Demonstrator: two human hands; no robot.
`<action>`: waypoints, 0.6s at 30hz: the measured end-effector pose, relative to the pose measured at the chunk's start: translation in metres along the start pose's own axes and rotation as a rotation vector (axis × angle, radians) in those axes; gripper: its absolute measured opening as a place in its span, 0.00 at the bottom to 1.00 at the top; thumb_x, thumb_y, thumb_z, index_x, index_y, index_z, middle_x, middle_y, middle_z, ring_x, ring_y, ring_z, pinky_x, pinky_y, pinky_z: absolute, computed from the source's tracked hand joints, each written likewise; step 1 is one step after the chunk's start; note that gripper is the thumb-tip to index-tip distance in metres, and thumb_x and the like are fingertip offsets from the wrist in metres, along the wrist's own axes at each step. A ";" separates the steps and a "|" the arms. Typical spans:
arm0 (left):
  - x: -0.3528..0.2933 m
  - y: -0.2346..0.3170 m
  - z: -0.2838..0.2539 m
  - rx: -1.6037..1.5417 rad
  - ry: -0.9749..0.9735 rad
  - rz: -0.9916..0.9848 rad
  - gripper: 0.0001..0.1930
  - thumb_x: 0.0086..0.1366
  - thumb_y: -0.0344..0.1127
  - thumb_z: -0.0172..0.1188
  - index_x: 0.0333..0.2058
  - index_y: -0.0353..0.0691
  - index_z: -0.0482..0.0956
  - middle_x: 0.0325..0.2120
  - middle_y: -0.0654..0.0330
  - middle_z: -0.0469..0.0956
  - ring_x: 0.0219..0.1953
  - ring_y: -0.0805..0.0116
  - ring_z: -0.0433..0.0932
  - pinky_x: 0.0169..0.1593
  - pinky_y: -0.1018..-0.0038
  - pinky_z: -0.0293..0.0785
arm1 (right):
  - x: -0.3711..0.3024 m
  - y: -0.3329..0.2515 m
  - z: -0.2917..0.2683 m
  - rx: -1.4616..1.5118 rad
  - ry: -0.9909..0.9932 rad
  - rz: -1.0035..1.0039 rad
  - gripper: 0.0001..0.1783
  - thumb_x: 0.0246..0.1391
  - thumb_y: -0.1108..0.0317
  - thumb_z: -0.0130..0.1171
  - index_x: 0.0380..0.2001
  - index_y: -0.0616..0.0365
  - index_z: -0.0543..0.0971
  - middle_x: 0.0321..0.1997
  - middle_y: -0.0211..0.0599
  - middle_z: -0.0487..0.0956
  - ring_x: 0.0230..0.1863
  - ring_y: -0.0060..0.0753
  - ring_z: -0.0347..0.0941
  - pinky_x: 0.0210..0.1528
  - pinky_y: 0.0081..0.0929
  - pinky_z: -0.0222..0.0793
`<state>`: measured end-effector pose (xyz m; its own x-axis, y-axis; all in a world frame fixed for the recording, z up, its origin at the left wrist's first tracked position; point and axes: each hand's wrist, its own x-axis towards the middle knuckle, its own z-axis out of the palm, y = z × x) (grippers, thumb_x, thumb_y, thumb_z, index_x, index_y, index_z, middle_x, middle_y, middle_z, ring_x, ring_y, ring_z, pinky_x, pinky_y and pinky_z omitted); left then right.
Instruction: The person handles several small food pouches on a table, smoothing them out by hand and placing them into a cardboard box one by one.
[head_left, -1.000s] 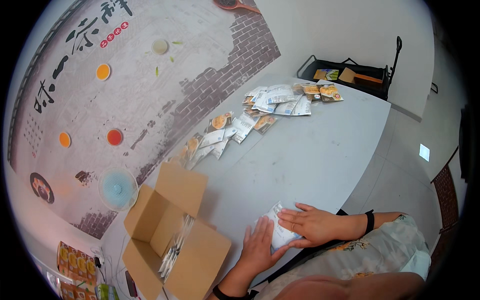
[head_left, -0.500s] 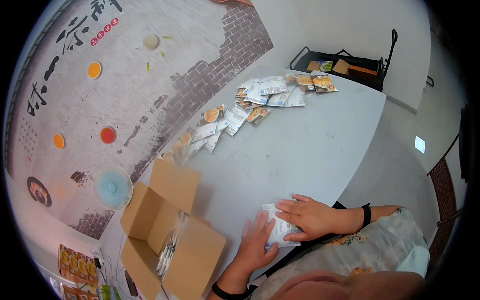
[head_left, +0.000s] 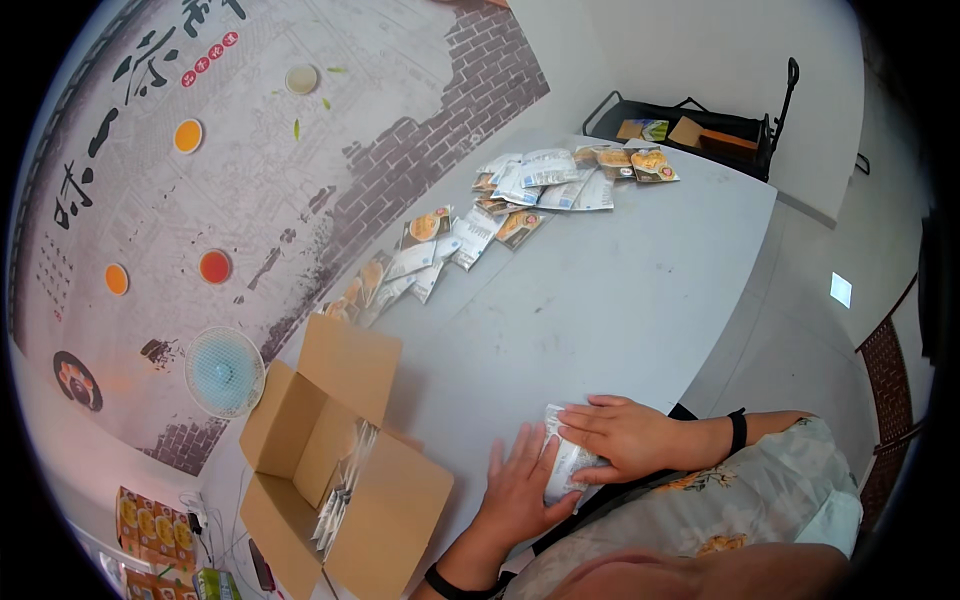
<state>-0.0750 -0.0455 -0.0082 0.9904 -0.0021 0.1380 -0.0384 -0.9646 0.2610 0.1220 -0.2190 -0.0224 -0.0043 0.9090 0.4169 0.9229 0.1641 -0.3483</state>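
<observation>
A white printed packet (head_left: pixel 568 470) lies at the near edge of the table, bunched narrower between my two hands. My left hand (head_left: pixel 515 488) presses against its left side, fingers stretched out and thumb near its lower end. From the right, my right hand (head_left: pixel 625 440) rests on the packet with its fingers extended over the top and its thumb lower down. Neither hand is closed round it, and both palms hide parts of it. Left of my hands stands an open cardboard box (head_left: pixel 390 515) with several packets (head_left: pixel 345 490) upright inside.
Loose packets (head_left: pixel 520 185), some white side up and some with food pictures, spread along the table's (head_left: pixel 560 320) wall side. Beyond its far end is a black cart (head_left: pixel 730 140). A round blue-and-white fan (head_left: pixel 225 370) stands behind the box; printed cartons (head_left: pixel 155 525) sit lower left.
The packet under my hands has gone from lying flat and wide to narrower and bunched. My left hand has shifted slightly right, pushing in its left side.
</observation>
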 end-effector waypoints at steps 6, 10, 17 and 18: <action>0.002 0.012 -0.006 -0.011 -0.019 0.098 0.46 0.59 0.56 0.71 0.69 0.35 0.66 0.74 0.42 0.58 0.77 0.41 0.55 0.71 0.28 0.43 | 0.000 0.002 0.000 0.011 0.019 -0.013 0.41 0.65 0.40 0.59 0.64 0.68 0.73 0.72 0.56 0.71 0.75 0.52 0.65 0.76 0.54 0.57; 0.000 0.009 -0.008 0.003 -0.029 0.040 0.43 0.59 0.49 0.69 0.68 0.35 0.67 0.73 0.41 0.60 0.76 0.42 0.57 0.72 0.31 0.46 | 0.005 -0.002 -0.004 -0.010 -0.035 -0.011 0.43 0.64 0.39 0.60 0.66 0.68 0.72 0.73 0.57 0.69 0.76 0.52 0.63 0.76 0.55 0.56; -0.004 0.008 -0.009 0.023 0.013 -0.027 0.43 0.56 0.42 0.67 0.68 0.30 0.65 0.70 0.39 0.63 0.75 0.42 0.60 0.74 0.37 0.50 | 0.006 -0.003 -0.008 0.007 -0.068 0.029 0.45 0.62 0.37 0.61 0.66 0.68 0.72 0.72 0.57 0.69 0.77 0.52 0.62 0.76 0.55 0.56; -0.004 0.008 -0.010 0.002 0.000 -0.026 0.43 0.57 0.42 0.67 0.68 0.30 0.65 0.71 0.38 0.63 0.75 0.41 0.60 0.74 0.37 0.50 | 0.006 -0.003 -0.009 0.012 -0.082 0.037 0.46 0.62 0.37 0.62 0.66 0.68 0.72 0.73 0.57 0.69 0.77 0.51 0.62 0.76 0.56 0.56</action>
<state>-0.0806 -0.0501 0.0030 0.9910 0.0228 0.1317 -0.0127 -0.9648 0.2627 0.1222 -0.2175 -0.0114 -0.0018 0.9428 0.3333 0.9184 0.1334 -0.3725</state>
